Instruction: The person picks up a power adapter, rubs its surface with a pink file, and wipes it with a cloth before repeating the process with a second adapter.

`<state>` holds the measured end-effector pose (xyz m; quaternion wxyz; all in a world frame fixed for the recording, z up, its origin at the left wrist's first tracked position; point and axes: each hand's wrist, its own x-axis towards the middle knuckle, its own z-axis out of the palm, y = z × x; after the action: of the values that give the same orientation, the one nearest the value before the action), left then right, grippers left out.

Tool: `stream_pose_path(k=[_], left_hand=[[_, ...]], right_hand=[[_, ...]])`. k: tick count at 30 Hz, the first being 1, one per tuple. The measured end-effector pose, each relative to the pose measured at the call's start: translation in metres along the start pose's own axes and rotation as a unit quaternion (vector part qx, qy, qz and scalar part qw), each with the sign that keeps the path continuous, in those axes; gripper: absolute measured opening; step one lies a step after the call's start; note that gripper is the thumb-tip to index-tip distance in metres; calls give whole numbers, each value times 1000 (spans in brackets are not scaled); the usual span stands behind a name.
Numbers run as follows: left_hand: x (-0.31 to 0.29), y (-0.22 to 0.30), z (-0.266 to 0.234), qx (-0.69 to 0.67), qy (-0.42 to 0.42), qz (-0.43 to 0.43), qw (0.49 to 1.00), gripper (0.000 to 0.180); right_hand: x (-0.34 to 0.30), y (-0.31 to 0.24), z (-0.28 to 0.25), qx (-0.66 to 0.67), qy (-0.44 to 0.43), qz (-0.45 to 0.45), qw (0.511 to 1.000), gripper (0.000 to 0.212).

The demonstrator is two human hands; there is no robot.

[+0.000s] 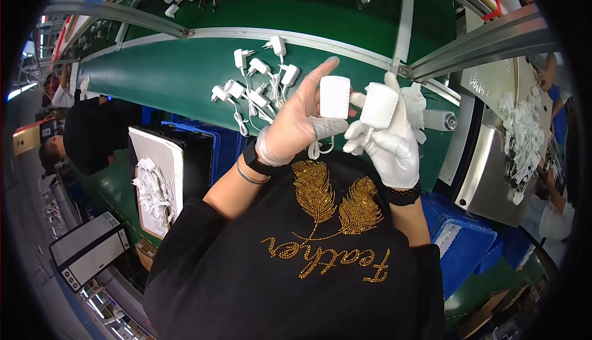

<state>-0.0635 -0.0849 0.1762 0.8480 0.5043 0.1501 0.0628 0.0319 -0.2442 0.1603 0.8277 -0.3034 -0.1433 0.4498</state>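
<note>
My left hand (293, 120), in a thin clear glove with a grey cover on the thumb, grips a white power adapter (335, 98) between thumb and fingers. Its thin white cable (317, 151) hangs coiled below. A second white power adapter (378, 106) is held upright by my right hand (394, 152), which wears a white glove; its cable runs down into the fingers. Both adapters turn a broad plain face up, side by side and slightly apart. Left of my hands, several white plug adapters (258, 98) with bundled cables lie on the green bench (160, 75).
A silver cylinder (440, 120) and crumpled white material (414, 101) lie beside my right hand. Metal rails (246, 33) border the bench's far side. A tray (176, 186) of white adapters stands at left, blue bins (459, 247) at right. Other people work on both sides.
</note>
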Motion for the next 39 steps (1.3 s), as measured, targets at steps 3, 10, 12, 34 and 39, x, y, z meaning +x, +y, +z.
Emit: stream_pose_path(k=[3, 10, 12, 34, 39], left_hand=[[-2, -1, 0, -22, 2, -3, 1000, 84], [-10, -4, 2, -55, 7, -36, 998, 68], [-12, -8, 3, -65, 7, -34, 997, 66], [-20, -22, 4, 47, 15, 66, 997, 62], [-18, -23, 4, 48, 15, 53, 997, 64]], right_hand=[[-3, -2, 6, -16, 16, 6, 1000, 82], [-8, 1, 6, -61, 82, 24, 994, 79], [-10, 5, 1, -53, 88, 13, 995, 72], [-21, 17, 0, -84, 90, -33, 992, 68], [-21, 17, -1, -95, 93, -26, 991, 69]])
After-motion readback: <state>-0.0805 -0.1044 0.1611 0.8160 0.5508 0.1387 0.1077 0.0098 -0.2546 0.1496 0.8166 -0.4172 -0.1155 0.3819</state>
